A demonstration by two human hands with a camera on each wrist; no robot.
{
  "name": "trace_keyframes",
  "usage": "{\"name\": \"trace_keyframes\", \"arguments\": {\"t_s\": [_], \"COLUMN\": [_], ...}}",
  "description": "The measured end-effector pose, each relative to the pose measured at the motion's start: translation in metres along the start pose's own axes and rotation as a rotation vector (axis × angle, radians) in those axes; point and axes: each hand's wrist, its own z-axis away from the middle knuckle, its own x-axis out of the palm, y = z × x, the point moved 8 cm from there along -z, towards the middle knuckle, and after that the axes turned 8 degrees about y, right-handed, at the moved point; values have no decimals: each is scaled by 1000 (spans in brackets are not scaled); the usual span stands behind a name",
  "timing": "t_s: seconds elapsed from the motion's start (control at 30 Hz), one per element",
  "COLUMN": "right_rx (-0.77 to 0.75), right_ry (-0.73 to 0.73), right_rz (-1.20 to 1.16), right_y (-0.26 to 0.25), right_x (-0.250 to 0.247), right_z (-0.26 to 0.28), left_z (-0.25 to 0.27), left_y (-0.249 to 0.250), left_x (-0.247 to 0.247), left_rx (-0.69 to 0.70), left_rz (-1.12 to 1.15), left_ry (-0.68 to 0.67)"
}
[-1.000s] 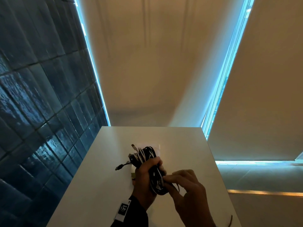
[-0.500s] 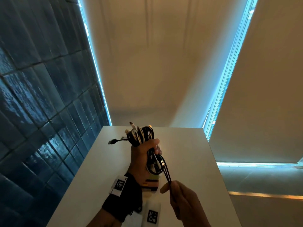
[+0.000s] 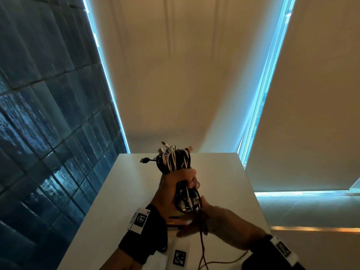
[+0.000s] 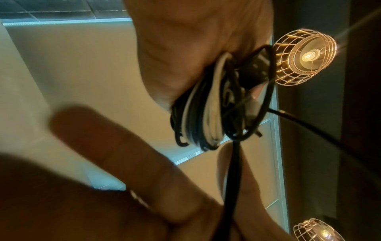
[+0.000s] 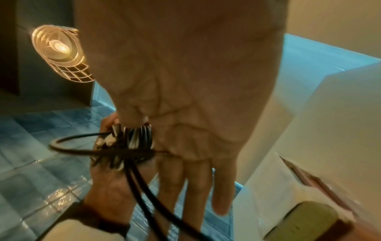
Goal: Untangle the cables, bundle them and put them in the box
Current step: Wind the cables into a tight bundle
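Fingers of your left hand (image 3: pixel 171 190) are wrapped tight round the cable bundle (image 3: pixel 175 158), held upright above the white table (image 3: pixel 224 178). Your right hand (image 3: pixel 218 221) sits just below it, fingers nearly straight, a dark loose cable (image 3: pixel 201 236) running across the palm; whether the thumb pinches it, can't tell. Cable end is cut off at the frame's bottom edge. Box not identifiable.
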Motion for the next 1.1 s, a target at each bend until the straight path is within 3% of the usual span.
{"name": "trace_keyframes", "arguments": {"t_s": [0.17,0.3,0.33,0.4,0.53,0.67,0.8,0.87,0.93,1.0,1.1], "right_rx": [120,-110,-108,-72,-126,-59,-75,-116,-165,-174,-84], "right_ry": [3,-64,-94,-133,-34,236,227,199,220,175,-35], "right_rz": [109,562,582,453,187,-272,-598,-585,-415,-277,-149], "right_y": [3,-7,-3,5,-1,-2,-9,-15,-18,-16,-2], "right_x": [2,14,16,16,15,2,11,17,22,27,35], "right_z": [-2,-6,-4,2,2,4,13,14,14,9,1], "left_z": [2,1,1,-1,-3,-9,-6,-6,-5,-4,2], "left_y": [10,14,17,21,21,29,31,29,25,21,15], "left_x": [-15,-14,-13,-14,-14,-22,-34,-39,-38,-29,-6], "left_rx": [47,71,79,90,116,242,322,309,266,194,30], "left_rz": [-194,-252,-245,-233,-225,-328,-436,-376,-288,-195,-94], "left_ry": [19,34,24,8,21,123,259,322,339,297,150]}}
